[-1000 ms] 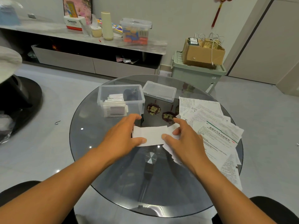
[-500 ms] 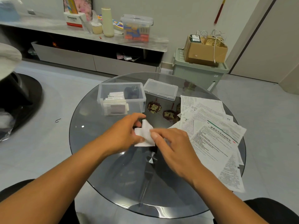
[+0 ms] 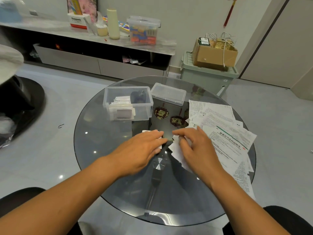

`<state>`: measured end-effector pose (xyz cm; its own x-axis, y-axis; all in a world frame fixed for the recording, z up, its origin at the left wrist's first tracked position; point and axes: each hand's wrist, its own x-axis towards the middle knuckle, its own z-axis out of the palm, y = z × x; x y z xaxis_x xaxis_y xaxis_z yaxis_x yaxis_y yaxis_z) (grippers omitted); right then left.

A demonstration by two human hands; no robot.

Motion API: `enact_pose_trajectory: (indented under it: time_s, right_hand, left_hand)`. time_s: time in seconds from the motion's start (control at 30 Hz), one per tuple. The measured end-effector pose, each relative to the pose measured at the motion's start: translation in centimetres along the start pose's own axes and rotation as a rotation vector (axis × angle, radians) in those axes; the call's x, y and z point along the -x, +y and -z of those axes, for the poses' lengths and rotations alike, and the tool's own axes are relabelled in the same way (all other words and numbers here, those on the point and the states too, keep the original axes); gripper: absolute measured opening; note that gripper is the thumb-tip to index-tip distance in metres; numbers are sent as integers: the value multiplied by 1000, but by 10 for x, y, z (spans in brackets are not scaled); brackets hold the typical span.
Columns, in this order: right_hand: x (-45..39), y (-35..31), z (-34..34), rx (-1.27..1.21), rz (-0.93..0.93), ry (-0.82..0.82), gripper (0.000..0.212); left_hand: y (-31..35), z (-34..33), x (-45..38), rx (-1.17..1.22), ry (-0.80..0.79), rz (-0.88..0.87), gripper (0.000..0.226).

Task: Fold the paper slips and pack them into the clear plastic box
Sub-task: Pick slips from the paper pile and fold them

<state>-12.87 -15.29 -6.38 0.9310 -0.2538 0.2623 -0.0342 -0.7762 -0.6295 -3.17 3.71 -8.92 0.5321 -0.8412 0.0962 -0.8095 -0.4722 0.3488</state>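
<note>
The left hand (image 3: 144, 146) lies flat with fingers straight, pressing a folded white slip (image 3: 160, 141) onto the glass table (image 3: 101, 150); only the slip's edges peek out. The right hand (image 3: 194, 146) curls its fingers around another white paper (image 3: 175, 149), mostly hidden under it. Beyond them, the clear box (image 3: 144, 106) holds folded slips. Its lid (image 3: 168, 93) sits just beside it, with loose printed sheets (image 3: 225, 133) to the right.

Left hand (image 3: 144, 146) lies flat; right hand (image 3: 194, 146) curls its fingers.
</note>
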Motion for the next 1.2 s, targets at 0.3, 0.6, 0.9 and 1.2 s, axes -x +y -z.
enact_pose_trajectory:
  time_s: [0.3, 0.6, 0.9, 1.2]
  right_hand:
    - [-5, 24, 52, 242, -361, -15, 43]
    - [2, 29, 49, 189, -421, -72, 45]
    - [-1, 47, 43, -54, -426, -42, 39]
    - [3, 56, 44, -172, -338, -19, 39]
  left_hand:
    - [-14, 20, 1, -90, 154, 159, 48]
    - [-7, 6, -7, -13, -37, 183, 54]
    - [65, 9, -38, 454, 161, 170, 42]
    - [97, -18, -69, 702, 45, 444, 53]
